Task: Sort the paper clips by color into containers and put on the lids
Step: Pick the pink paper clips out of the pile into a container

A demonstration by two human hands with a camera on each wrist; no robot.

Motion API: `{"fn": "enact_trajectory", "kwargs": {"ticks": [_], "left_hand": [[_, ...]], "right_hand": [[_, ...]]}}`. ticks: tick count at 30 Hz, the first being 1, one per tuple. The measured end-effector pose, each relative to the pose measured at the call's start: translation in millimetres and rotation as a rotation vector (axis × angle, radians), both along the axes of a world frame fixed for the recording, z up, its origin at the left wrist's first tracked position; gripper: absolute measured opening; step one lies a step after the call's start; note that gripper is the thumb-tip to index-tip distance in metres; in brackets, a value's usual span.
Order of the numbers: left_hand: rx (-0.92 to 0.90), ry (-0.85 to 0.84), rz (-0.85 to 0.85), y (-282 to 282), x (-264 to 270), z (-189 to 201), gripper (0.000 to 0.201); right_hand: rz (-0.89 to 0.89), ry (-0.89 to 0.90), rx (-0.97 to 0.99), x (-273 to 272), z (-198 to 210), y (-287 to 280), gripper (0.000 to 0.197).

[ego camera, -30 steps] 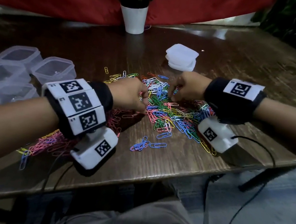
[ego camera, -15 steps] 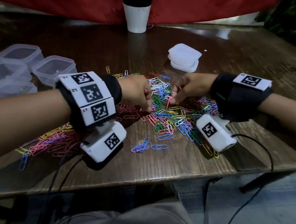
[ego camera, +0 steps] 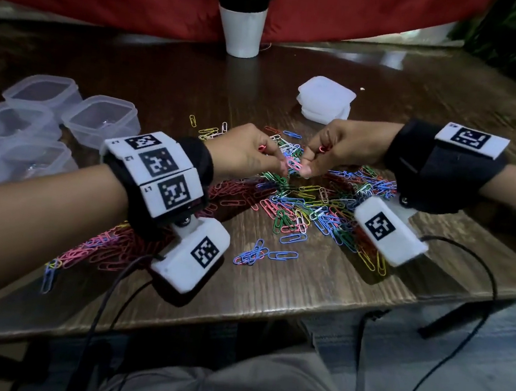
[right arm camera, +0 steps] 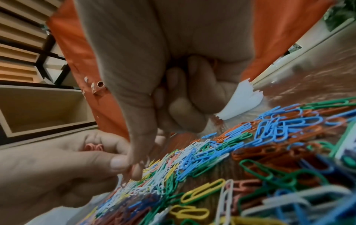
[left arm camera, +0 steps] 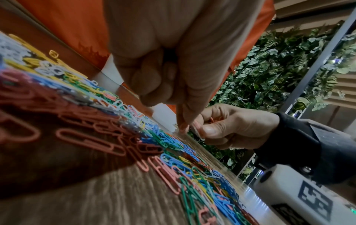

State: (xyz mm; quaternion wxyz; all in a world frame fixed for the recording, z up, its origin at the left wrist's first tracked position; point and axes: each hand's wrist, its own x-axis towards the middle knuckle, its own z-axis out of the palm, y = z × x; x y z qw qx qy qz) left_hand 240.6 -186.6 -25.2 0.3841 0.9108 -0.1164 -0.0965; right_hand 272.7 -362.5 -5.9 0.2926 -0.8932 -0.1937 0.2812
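Our left hand (ego camera: 248, 153) and right hand (ego camera: 338, 149), fingers curled around red clips (ego camera: 323, 148), pinch at pink clips (ego camera: 293, 164) together above the mixed clip pile (ego camera: 306, 206) on the surface (ego camera: 304, 283), empty containers (ego camera: 102, 120) left, stacked lids (ego camera: 325, 99) behind.

Both hands have risen off the mixed pile of clips (ego camera: 306, 206) and drawn together; left hand (ego camera: 248, 153) and right hand (ego camera: 341, 146) now pinch pink clips (ego camera: 293, 164) between fingertips
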Motion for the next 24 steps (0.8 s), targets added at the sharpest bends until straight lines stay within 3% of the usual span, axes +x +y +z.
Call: {"fn": "enact_trajectory", "kwargs": {"ticks": [9, 15, 20, 24], "left_hand": [[-0.15, 0.208, 0.018, 6, -1, -1, 0.02], [-0.243, 0.147, 0.07, 5, -5, 1, 0.011], [-0.163, -0.009, 0.112, -4, -4, -4, 0.018], [-0.209, 0.051, 0.093, -1, -4, -2, 0.022]], "right_hand": [[0.032, -0.004, 0.029, -6, -1, -1, 0.011], [0.057, 0.004, -0.027, -9, 0, 7, 0.011], [0.076, -0.034, -0.091, -13, -2, 16, 0.022], [0.103, -0.01, -0.213, -13, -2, 7, 0.021]]}}
